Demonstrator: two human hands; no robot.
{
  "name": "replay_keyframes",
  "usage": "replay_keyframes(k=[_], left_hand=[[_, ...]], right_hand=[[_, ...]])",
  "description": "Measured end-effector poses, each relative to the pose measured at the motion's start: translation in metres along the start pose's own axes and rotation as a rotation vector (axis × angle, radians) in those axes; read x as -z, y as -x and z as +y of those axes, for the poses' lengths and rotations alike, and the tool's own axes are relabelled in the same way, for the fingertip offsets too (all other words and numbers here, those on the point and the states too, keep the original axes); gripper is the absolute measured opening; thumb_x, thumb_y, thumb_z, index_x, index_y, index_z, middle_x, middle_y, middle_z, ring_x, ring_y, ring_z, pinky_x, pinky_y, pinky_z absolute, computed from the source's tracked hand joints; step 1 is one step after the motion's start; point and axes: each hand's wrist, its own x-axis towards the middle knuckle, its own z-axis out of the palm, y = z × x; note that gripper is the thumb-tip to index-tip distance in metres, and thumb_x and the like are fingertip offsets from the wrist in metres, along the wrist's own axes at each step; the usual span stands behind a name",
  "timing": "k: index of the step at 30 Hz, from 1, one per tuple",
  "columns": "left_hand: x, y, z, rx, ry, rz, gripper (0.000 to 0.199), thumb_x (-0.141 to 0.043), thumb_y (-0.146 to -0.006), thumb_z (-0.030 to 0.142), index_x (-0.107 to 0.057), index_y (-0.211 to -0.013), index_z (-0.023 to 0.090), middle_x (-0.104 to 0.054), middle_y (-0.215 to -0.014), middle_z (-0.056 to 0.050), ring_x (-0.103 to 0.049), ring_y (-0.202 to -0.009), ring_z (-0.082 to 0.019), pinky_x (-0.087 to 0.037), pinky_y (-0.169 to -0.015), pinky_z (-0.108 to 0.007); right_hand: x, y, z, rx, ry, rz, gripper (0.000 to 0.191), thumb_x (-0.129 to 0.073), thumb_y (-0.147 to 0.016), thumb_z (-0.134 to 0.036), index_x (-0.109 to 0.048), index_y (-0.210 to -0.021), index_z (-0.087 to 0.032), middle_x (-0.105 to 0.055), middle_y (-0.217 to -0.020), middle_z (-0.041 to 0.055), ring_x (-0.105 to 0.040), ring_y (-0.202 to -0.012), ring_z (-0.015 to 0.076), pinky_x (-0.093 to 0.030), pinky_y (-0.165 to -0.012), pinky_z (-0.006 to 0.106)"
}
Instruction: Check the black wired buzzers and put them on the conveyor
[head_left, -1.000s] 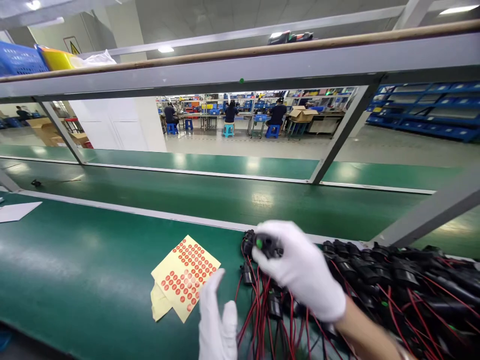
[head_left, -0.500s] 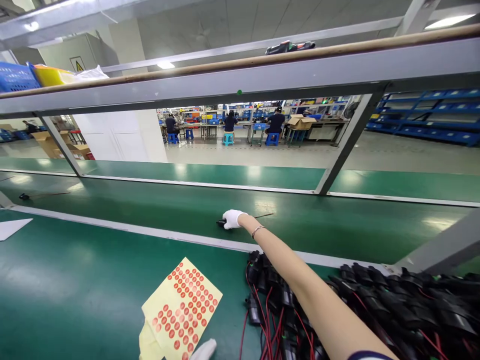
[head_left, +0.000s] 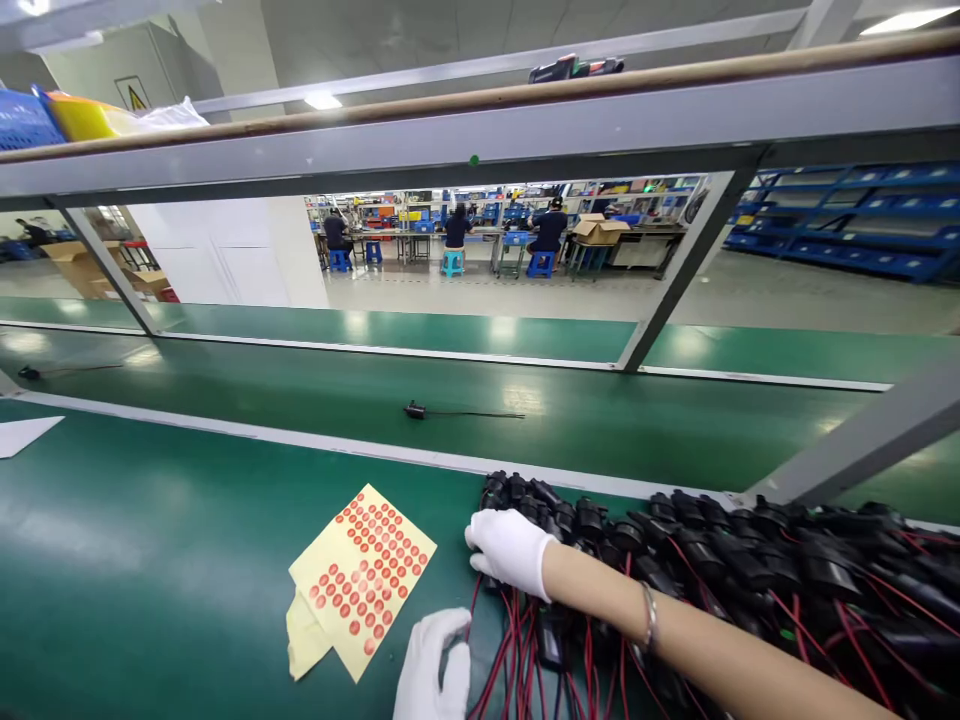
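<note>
My right hand (head_left: 510, 550), in a white glove, lies over the left end of a pile of black parts with red wires (head_left: 551, 640). Its fingers curl down onto the pile, and what they hold is hidden. My left hand (head_left: 435, 665), also gloved, is at the bottom edge with thumb and fingers apart and nothing between them. Left of it, a yellow sheet with round red stickers (head_left: 375, 570) lies on the green table. One black part with a long wire (head_left: 416, 410) rests on the green strip beyond the white rail.
A white rail (head_left: 300, 437) crosses behind the pile. Another wired black part (head_left: 30, 373) lies far left, near a white sheet (head_left: 26, 436). A shelf beam (head_left: 375, 150) spans above, with slanted posts. People sit at benches in the background.
My right hand has let go of the black part on the far strip and come back to the pile. My left hand has come further into view, right of the sticker sheet.
</note>
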Motion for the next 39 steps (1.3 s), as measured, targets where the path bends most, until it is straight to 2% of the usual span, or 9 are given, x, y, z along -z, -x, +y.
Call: replay_keyframes(k=[6,9,13,16,18,21,25,32,39], left_hand=[[0.018,-0.019,0.046,0.256,0.312,-0.091,0.037,-0.051,-0.096,0.044,-0.069,-0.116,0.019,-0.068,-0.127,-0.011,-0.062,-0.118,-0.026,-0.042,-0.110,-0.042],[0.017,-0.026,0.063,0.348,0.645,-0.162,0.050,-0.059,-0.091,0.056,-0.069,-0.116,0.013,-0.072,-0.118,-0.016,-0.068,-0.105,-0.026,-0.049,-0.098,-0.041],[0.006,-0.024,0.091,0.525,1.143,-0.375,0.055,-0.077,-0.077,0.059,-0.073,-0.095,0.007,-0.076,-0.089,-0.015,-0.070,-0.075,-0.019,-0.052,-0.073,-0.030],[0.003,-0.016,0.114,0.589,1.370,-0.553,0.053,-0.082,-0.075,0.053,-0.075,-0.094,0.005,-0.076,-0.087,-0.012,-0.070,-0.073,-0.015,-0.051,-0.070,-0.026],[0.004,-0.010,0.124,0.599,1.410,-0.577,0.049,-0.084,-0.074,0.050,-0.076,-0.095,0.006,-0.075,-0.086,-0.010,-0.069,-0.072,-0.012,-0.051,-0.070,-0.024],[0.007,-0.003,0.129,0.520,1.359,-0.508,0.046,-0.085,-0.074,0.048,-0.077,-0.094,0.007,-0.073,-0.078,-0.007,-0.065,-0.064,-0.009,-0.049,-0.066,-0.021],[0.010,0.003,0.131,0.419,1.305,-0.483,0.047,-0.084,-0.074,0.049,-0.076,-0.094,0.007,-0.069,-0.075,-0.005,-0.063,-0.062,-0.009,-0.048,-0.064,-0.021],[0.010,0.003,0.145,0.800,1.495,-0.481,0.037,-0.074,-0.086,0.046,-0.068,-0.094,0.010,-0.062,-0.072,0.002,-0.059,-0.058,-0.005,-0.043,-0.061,-0.018],[0.008,0.006,0.151,0.892,1.576,-0.389,0.044,-0.051,-0.099,0.051,-0.064,-0.099,0.009,-0.060,-0.063,0.002,-0.059,-0.051,-0.004,-0.038,-0.053,-0.015]], right_hand=[[0.004,0.009,-0.001,0.040,-0.190,0.227,0.010,-0.064,-0.097,-0.023,-0.068,-0.096,-0.014,-0.071,-0.098,0.0035,-0.069,-0.089,0.0184,-0.058,-0.082,0.038],[0.017,0.031,-0.001,0.077,-0.377,0.469,0.014,-0.057,-0.097,-0.016,-0.068,-0.089,-0.018,-0.071,-0.093,0.0039,-0.067,-0.090,0.0181,-0.055,-0.086,0.035],[0.015,0.065,-0.012,0.068,-0.630,0.767,0.019,-0.050,-0.098,-0.027,-0.067,-0.094,-0.022,-0.071,-0.096,0.0058,-0.068,-0.091,0.0194,-0.057,-0.084,0.032],[0.003,0.081,-0.024,0.028,-0.761,0.906,0.025,-0.049,-0.100,-0.038,-0.067,-0.097,-0.022,-0.072,-0.098,0.0079,-0.070,-0.091,0.0214,-0.059,-0.080,0.033],[-0.004,0.088,-0.033,0.015,-0.877,0.955,0.028,-0.050,-0.099,-0.044,-0.068,-0.098,-0.022,-0.073,-0.095,0.0078,-0.072,-0.082,0.0209,-0.061,-0.071,0.032],[-0.009,0.095,-0.041,0.036,-1.104,0.992,0.034,-0.056,-0.095,-0.054,-0.070,-0.094,-0.023,-0.073,-0.089,0.0066,-0.072,-0.070,0.0200,-0.061,-0.061,0.031],[-0.011,0.105,-0.040,0.084,-1.221,0.973,0.036,-0.062,-0.090,-0.059,-0.070,-0.096,-0.024,-0.075,-0.091,0.0076,-0.074,-0.078,0.0217,-0.063,-0.069,0.032],[-0.024,0.111,-0.031,0.138,-1.176,0.816,0.047,-0.064,-0.087,-0.054,-0.063,-0.121,-0.022,-0.075,-0.097,0.0095,-0.074,-0.083,0.0239,-0.062,-0.077,0.037],[-0.022,0.114,-0.040,0.117,-1.219,0.708,0.041,-0.061,-0.087,-0.044,-0.061,-0.122,-0.022,-0.077,-0.097,0.0094,-0.075,-0.087,0.0261,-0.062,-0.079,0.038]])
